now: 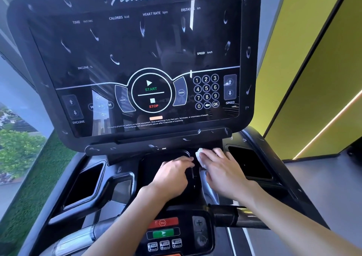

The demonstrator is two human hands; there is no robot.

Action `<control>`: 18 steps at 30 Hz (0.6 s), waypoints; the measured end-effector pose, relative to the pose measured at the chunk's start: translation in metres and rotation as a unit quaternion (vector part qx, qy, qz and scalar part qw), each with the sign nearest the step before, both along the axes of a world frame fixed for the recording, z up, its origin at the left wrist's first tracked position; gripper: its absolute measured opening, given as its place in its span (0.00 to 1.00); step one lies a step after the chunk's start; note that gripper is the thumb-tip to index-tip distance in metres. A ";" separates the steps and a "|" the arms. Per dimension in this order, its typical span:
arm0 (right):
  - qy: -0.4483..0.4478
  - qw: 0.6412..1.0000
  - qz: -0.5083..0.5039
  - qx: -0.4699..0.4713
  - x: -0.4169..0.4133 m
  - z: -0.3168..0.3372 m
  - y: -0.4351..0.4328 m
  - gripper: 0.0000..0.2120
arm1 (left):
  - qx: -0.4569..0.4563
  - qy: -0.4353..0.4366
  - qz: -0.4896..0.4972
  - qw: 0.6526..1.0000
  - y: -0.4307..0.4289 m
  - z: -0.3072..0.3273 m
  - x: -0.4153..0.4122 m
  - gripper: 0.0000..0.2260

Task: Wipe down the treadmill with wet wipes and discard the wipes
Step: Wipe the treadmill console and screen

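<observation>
A black treadmill console (135, 46) fills the upper view, its dark panel streaked with wet marks. Below it lies a black centre tray (166, 155). My right hand (221, 169) lies flat on a crumpled white wet wipe (199, 156) and presses it onto the tray's right side, with the wipe showing at the fingertips. Just to the left, my left hand (172, 175) rests palm down on the tray, its fingers slightly bent, touching the surface and holding nothing.
Black cup-holder recesses sit left (86, 185) and right (250, 163) of the tray. A lower control pad (164, 232) with red and green buttons lies near me between the handlebars (235, 214). A yellow wall (313, 79) stands right, a window left.
</observation>
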State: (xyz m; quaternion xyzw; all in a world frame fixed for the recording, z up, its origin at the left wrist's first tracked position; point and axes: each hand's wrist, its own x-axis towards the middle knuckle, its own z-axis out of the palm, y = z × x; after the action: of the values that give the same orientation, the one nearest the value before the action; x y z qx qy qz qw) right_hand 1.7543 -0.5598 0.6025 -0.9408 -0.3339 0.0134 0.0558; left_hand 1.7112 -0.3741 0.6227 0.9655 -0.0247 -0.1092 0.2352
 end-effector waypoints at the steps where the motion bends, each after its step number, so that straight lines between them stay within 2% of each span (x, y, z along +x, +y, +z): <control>1: 0.004 1.000 -0.005 0.001 -0.003 0.000 0.000 0.21 | -0.001 0.004 -0.002 1.000 0.000 0.000 0.000 0.28; 5: 0.019 1.000 0.014 0.002 -0.004 0.004 0.000 0.25 | 0.001 0.006 0.001 1.000 -0.001 0.001 0.001 0.27; 13: 0.000 1.000 -0.009 -0.009 -0.008 -0.002 -0.023 0.29 | -0.006 0.013 0.006 1.000 -0.001 0.002 0.000 0.28; 18: 0.007 0.999 -0.027 0.017 -0.017 -0.008 -0.036 0.32 | -0.015 0.019 0.008 1.000 0.000 0.001 -0.001 0.28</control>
State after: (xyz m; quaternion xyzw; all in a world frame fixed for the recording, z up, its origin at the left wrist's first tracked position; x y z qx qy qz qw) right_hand 1.7377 -0.5956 0.5942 -0.9485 -0.3077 0.0130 0.0741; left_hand 1.7104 -0.3741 0.6238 0.9597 -0.0142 -0.1258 0.2511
